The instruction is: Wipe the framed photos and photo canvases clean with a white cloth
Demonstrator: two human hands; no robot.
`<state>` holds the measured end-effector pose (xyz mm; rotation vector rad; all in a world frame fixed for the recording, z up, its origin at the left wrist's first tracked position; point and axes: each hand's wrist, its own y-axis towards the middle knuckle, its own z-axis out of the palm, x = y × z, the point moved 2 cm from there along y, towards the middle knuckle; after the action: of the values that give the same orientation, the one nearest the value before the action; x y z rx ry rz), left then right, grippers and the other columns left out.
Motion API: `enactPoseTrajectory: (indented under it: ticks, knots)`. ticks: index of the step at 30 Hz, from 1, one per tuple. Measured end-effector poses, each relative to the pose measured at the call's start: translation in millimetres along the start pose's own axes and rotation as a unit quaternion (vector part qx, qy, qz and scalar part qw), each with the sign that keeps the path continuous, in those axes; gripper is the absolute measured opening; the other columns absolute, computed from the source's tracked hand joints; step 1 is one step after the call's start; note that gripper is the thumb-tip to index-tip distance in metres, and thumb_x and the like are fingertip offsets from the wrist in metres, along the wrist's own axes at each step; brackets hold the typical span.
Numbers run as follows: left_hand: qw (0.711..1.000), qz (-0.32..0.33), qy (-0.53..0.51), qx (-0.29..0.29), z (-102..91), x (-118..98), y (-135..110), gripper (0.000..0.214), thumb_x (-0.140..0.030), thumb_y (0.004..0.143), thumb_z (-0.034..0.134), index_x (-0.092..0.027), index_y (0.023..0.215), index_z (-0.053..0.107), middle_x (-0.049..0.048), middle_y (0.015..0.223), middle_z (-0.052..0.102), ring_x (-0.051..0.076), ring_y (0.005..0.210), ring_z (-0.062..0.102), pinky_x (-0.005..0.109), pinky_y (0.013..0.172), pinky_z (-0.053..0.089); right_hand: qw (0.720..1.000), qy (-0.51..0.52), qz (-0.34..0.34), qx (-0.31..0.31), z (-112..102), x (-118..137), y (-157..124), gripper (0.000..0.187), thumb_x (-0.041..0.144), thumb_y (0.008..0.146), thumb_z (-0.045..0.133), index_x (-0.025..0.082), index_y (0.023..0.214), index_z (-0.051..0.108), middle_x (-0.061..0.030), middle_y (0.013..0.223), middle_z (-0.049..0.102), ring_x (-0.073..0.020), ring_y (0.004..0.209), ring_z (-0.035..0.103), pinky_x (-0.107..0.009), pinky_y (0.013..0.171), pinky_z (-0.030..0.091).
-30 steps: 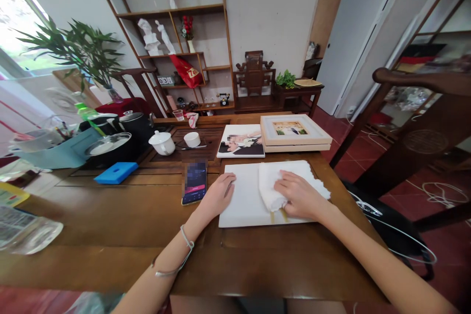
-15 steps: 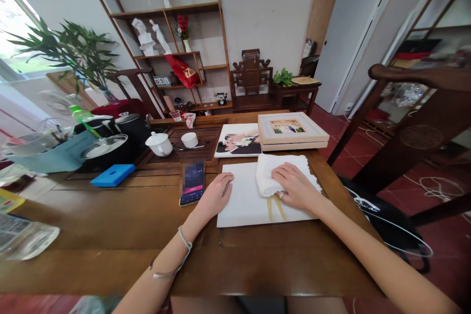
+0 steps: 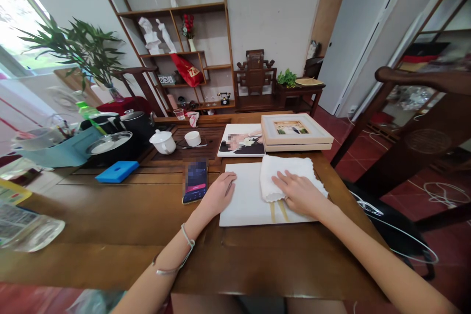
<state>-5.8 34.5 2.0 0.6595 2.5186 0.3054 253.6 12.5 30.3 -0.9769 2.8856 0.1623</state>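
Note:
A white album lies flat on the wooden table with two gold ribbons showing at its near edge. A folded white cloth lies on its right half. My right hand presses flat on the cloth with the fingers stretched out. My left hand rests on the album's left edge, fingers loosely laid on it, beside a phone.
Behind the album lie a photo print and a stack of framed pictures. A tea tray with a teapot and cup, pots, a blue sponge and a plastic bottle fill the left side. A wooden chair stands at the right.
My right hand slid the cloth away from me across the album, uncovering the gold ribbons, then drew back slightly. My left hand stayed on the album's left edge.

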Motion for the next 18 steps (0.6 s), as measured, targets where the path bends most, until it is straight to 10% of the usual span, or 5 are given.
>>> enactPoseTrajectory:
  ticks: [6,11,18]
  knots:
    - [1.000,0.004,-0.005,0.003,-0.9,0,0,0.028,-0.015,0.091,0.044,-0.012,0.113,0.061,0.0148,0.121,0.061,0.026,0.117,0.057,0.044,0.104,0.046,0.997,0.036,-0.064,-0.026,-4,5,-3,0.058,0.002,0.071,0.045,0.014,0.127,0.055,-0.0165,0.135,0.056,-0.0340,0.121,0.054,-0.046,0.083,0.055]
    - [1.000,0.003,-0.003,0.006,-1.2,0,0,0.028,-0.015,0.092,0.043,-0.012,0.113,0.061,0.0148,0.121,0.061,0.026,0.117,0.058,0.045,0.104,0.046,0.995,0.055,0.024,-0.081,18,-16,4,0.073,-0.010,0.071,0.035,0.017,0.137,0.051,-0.0129,0.146,0.046,-0.0297,0.137,0.036,-0.048,0.108,0.038]
    - [1.000,0.000,0.002,0.008,-1.2,-1,0,0.028,-0.014,0.091,0.044,-0.012,0.114,0.061,0.0145,0.122,0.061,0.026,0.118,0.057,0.043,0.105,0.046,0.994,0.001,0.087,-0.073,23,-14,4,0.074,-0.013,0.075,0.032,0.019,0.140,0.049,-0.0167,0.143,0.048,-0.0371,0.134,0.040,-0.053,0.102,0.043]
